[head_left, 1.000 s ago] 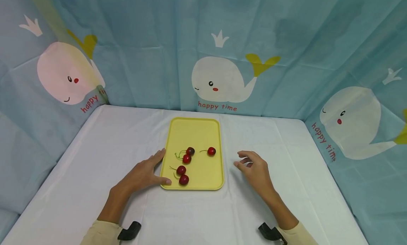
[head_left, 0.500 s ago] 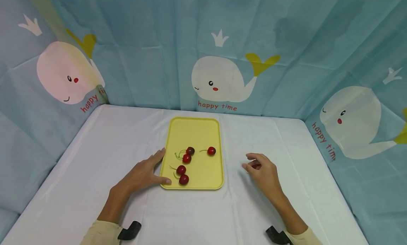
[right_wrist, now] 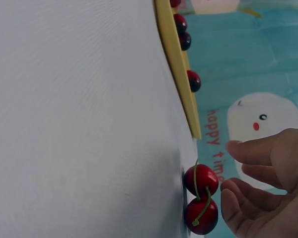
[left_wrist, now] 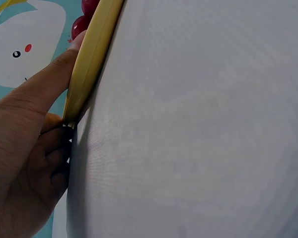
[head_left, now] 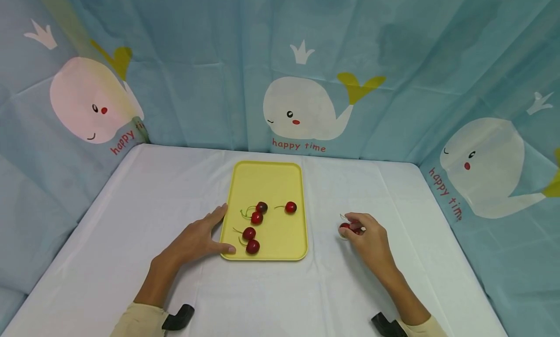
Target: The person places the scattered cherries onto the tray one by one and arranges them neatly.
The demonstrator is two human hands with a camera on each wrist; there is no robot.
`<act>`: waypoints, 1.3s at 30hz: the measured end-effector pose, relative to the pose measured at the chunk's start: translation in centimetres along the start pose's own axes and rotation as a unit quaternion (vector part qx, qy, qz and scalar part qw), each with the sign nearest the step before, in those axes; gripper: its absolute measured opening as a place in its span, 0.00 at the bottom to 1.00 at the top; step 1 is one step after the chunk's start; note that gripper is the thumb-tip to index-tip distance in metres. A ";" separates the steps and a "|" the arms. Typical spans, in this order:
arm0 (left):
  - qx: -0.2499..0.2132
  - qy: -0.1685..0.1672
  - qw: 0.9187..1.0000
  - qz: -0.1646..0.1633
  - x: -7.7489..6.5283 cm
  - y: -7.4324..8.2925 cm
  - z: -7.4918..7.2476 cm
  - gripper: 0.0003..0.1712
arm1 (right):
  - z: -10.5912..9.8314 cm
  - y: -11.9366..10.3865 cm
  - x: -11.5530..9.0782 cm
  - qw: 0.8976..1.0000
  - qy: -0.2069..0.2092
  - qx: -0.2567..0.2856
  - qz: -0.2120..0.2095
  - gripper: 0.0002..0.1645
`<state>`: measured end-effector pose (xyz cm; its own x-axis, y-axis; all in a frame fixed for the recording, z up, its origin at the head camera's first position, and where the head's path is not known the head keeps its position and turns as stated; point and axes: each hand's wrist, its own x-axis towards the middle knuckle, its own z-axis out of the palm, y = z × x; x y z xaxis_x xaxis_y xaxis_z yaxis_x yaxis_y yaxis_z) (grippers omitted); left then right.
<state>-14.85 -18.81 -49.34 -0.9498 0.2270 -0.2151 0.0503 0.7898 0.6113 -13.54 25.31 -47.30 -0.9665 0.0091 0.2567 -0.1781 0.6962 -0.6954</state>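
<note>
Left hand (head_left: 194, 239): fingers spread along the left edge of the yellow tray (head_left: 277, 230), thumb over the rim by the near-left corner; touching, not clenched. Right hand (head_left: 374, 244): released, fingers loosely bent just beside two red cherries (right_wrist: 208, 211); right wrist view shows a gap, nothing grasped. Those two sit side by side on the white worktop (head_left: 262, 298), right of the tray, green stems on. Tray carries five more, all stemmed: an upper pair (head_left: 259, 214), one of them darker, a lower pair (head_left: 251, 238) nearer the person, and a lone cherry (head_left: 290, 207) toward the right rim.
</note>
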 end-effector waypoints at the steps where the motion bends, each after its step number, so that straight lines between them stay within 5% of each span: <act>1: 0.000 0.000 1.000 0.000 0.0 0.0 0.0 0.74 | 0.0 0.0 0.0 1.000 -0.004 -0.004 0.004 0.24; 22: -0.004 0.000 1.000 0.004 0.0 -0.2 0.1 0.75 | 0.3 -0.5 0.4 0.993 -0.074 -0.094 0.017 0.24; 33: -0.002 0.002 1.000 0.006 0.0 -0.3 0.2 0.75 | 1.0 -0.8 0.7 0.984 -0.082 -0.153 -0.036 0.25; 39: -0.002 0.002 1.000 0.005 0.0 -0.2 0.1 0.75 | 1.0 -0.7 0.6 0.986 -0.075 -0.143 -0.037 0.24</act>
<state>-14.81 -18.93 -49.58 -0.9508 0.2315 -0.2060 0.0577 0.7853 0.6165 -14.20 24.11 -47.32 -0.9730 -0.1418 0.1823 -0.2113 0.8652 -0.4548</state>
